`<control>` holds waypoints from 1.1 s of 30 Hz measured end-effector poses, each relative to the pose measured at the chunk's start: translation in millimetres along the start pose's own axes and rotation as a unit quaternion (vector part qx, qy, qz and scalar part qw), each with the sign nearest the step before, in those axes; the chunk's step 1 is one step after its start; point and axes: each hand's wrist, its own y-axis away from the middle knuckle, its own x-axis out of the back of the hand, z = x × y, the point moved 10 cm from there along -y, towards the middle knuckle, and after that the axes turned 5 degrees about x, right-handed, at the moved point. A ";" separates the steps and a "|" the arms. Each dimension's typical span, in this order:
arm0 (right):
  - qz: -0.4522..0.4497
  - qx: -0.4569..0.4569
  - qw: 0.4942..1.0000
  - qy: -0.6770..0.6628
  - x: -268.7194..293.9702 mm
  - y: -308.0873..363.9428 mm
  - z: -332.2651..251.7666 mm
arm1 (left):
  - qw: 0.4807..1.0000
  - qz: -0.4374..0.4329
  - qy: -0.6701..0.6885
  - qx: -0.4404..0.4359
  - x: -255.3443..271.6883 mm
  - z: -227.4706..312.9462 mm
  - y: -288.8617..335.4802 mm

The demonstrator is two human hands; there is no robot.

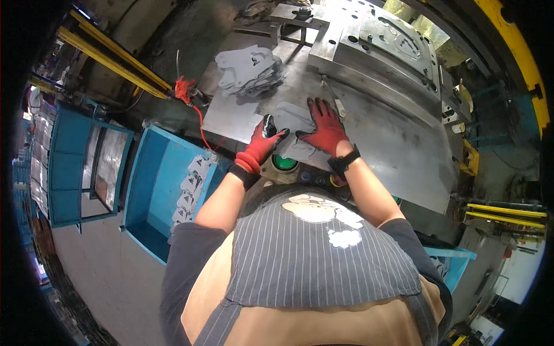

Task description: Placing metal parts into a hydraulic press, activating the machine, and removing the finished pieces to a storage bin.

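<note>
A flat grey metal plate (293, 117) with a shaped outline lies on the steel work table near its front edge, between my two gloved hands. My left hand (262, 144), in a red glove with black fingertips, is at the plate's left side with thumb and fingers apart. Flat over the plate's right side, my right hand (326, 128) has its fingers spread. Another piece of grey plate shows below, near the table edge. Farther back on the left, a loose pile of similar plates (248, 68) rests on the table.
A large steel die block (381, 69) stands at the back right. A tool with a pale handle (340, 108) lies beyond my right hand. A green button (284, 162) sits below the table edge. At left, a blue bin (151, 173) holds several plates; a red hose (201, 124) hangs nearby.
</note>
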 end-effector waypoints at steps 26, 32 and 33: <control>-0.042 0.007 0.890 -0.454 -42.8 34.3 -21.8 | 0.958 -0.050 -0.141 -0.245 6.0 91.5 114.4; -0.126 -0.087 0.661 -0.734 -21.4 53.9 -45.3 | 0.936 0.056 -0.195 -0.287 22.8 120.6 122.1; -0.070 -0.068 0.657 -0.748 -20.9 45.0 -38.8 | 0.939 0.057 -0.173 -0.293 15.7 154.3 126.4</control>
